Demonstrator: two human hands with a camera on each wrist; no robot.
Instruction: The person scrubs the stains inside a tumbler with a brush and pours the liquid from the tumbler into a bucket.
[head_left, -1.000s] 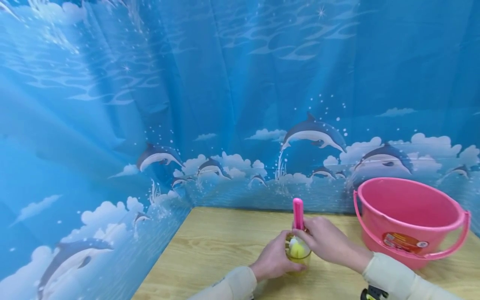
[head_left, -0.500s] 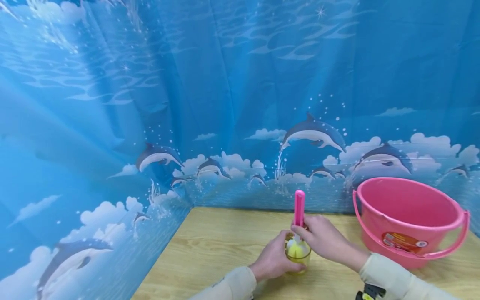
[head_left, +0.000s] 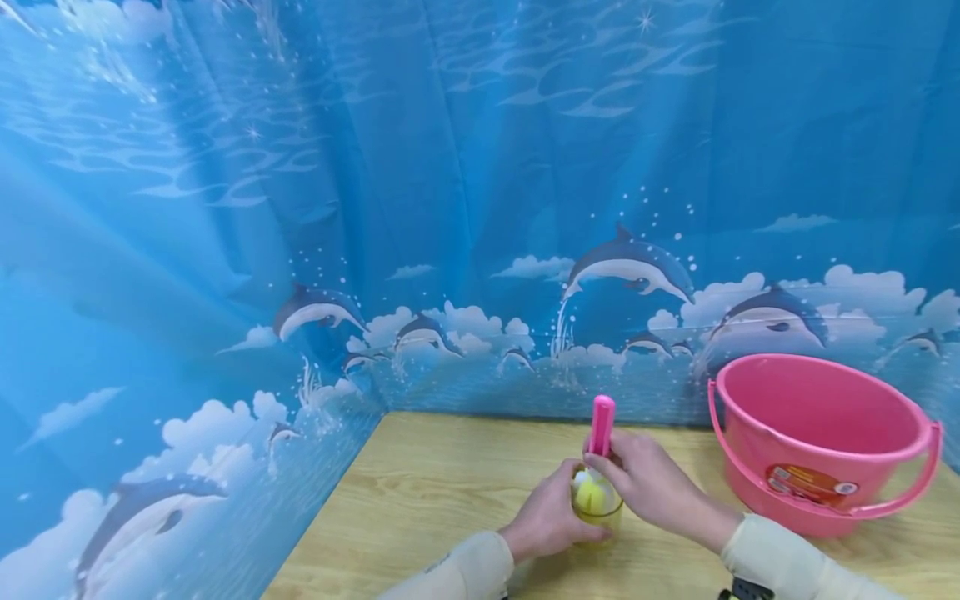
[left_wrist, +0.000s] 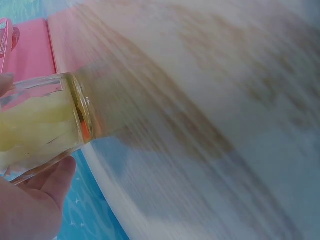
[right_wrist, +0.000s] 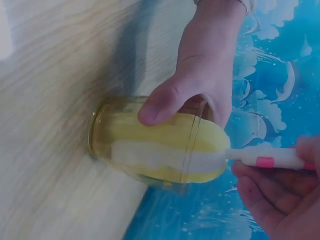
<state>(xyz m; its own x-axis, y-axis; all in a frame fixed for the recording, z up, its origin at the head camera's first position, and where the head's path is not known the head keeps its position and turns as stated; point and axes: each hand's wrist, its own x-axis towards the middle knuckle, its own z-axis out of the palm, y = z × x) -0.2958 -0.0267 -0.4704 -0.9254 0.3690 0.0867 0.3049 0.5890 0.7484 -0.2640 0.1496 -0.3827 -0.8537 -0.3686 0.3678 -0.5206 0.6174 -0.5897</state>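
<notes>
A yellowish clear glass [head_left: 609,522] stands upright, its base [right_wrist: 94,131] right at the tabletop. My left hand [head_left: 546,513] grips it round the side, with the thumb along the near wall in the right wrist view. Inside sits the yellow and white sponge head [right_wrist: 210,135] of a cup brush, its top bulging out past the rim. My right hand [head_left: 654,482] pinches the brush's white and pink handle [head_left: 602,427], which points up. The left wrist view shows the sponge through the glass wall [left_wrist: 42,120], filling much of the glass.
A large pink bucket [head_left: 813,467] with its handle hanging down stands on the right of the wood-grain table [head_left: 420,492]. Behind and to the left hangs a blue dolphin-print curtain [head_left: 465,208]. A dark band [head_left: 750,589] shows at the right sleeve.
The brush handle rose slightly by half a second ago, then came down again, tilting a little to the right. The left hand and the glass have stayed nearly in place.
</notes>
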